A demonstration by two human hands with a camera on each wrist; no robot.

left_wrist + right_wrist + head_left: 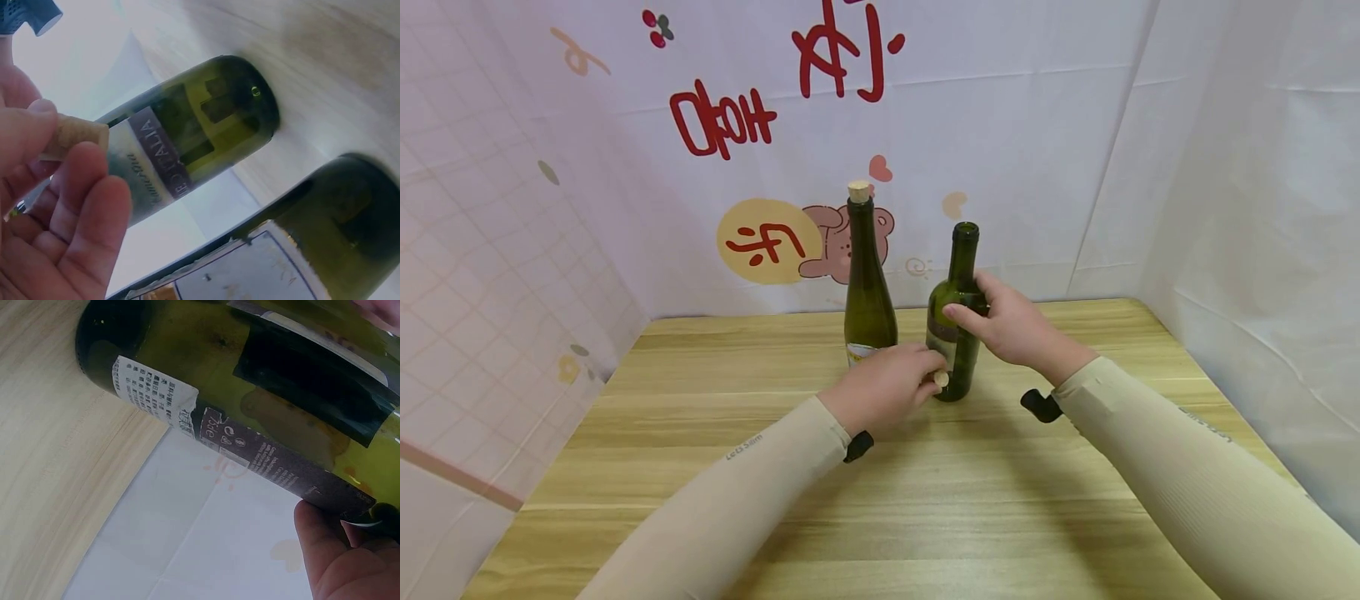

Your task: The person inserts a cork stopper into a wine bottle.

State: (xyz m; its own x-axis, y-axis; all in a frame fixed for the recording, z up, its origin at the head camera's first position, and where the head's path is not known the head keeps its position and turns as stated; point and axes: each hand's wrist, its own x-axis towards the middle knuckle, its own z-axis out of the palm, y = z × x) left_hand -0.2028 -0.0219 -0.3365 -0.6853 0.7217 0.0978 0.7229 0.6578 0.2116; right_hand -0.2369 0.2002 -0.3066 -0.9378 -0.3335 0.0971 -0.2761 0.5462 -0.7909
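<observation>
My left hand [891, 385] pinches a small cork [78, 134] between thumb and fingers, close in front of the lower part of a green wine bottle [964, 275]. That bottle stands upright on the table with a bare, uncorked mouth. Around its shoulder my right hand [1011, 321] grips it, thumb in front and fingers behind. In the right wrist view the fingers [322, 537] lie against the glass beside a dark back label [275, 459]. Left of it stands a taller green bottle [868, 283] with a cork [859, 192] in its mouth; my left hand overlaps its base.
Both bottles stand on a wood-grain table [1000, 517] toward its back edge. Behind it hangs a white printed cloth [1022, 150] with red characters and a cartoon bear. More cloth hangs on the left and right sides.
</observation>
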